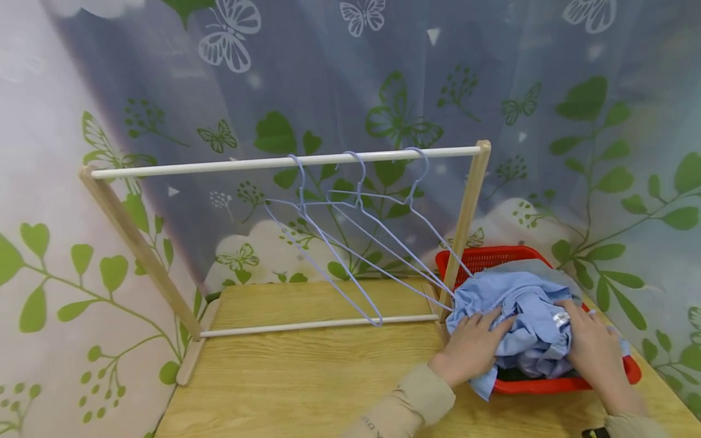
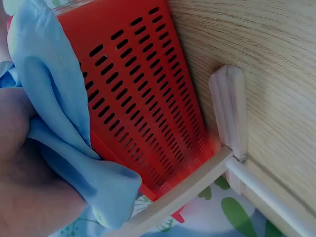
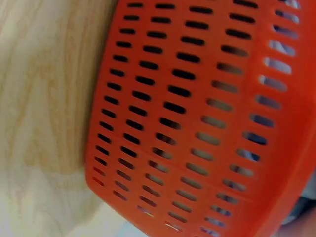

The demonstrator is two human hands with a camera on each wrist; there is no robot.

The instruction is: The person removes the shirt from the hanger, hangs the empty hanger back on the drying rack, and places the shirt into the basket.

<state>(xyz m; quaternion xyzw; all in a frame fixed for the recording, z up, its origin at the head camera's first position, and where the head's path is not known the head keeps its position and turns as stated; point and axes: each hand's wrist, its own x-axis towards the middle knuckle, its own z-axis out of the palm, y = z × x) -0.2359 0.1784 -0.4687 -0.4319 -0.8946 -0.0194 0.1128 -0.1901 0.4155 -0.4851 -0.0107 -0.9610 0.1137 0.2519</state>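
Note:
A bunched light-blue garment (image 1: 517, 304) with a white label lies over the red plastic basket (image 1: 553, 385), one corner hanging past the front rim. On its left side, my left hand (image 1: 471, 347) grips the cloth. Folds of the garment (image 2: 54, 84) come out between thumb and fingers in the left wrist view, beside the basket's slotted wall (image 2: 133, 94). My right hand (image 1: 594, 340) holds the right side of the garment near the label. The right wrist view is mostly filled by the basket's outer wall (image 3: 187, 123); only a bit of hand shows in its lower right corner.
A wooden rack with a white top rail (image 1: 230, 166) stands left of the basket. Three lavender hangers (image 1: 358, 182) hang on it, their right ends close to the garment. A grey cloth (image 1: 539, 267) lies in the basket behind the blue one. A patterned curtain covers the back.

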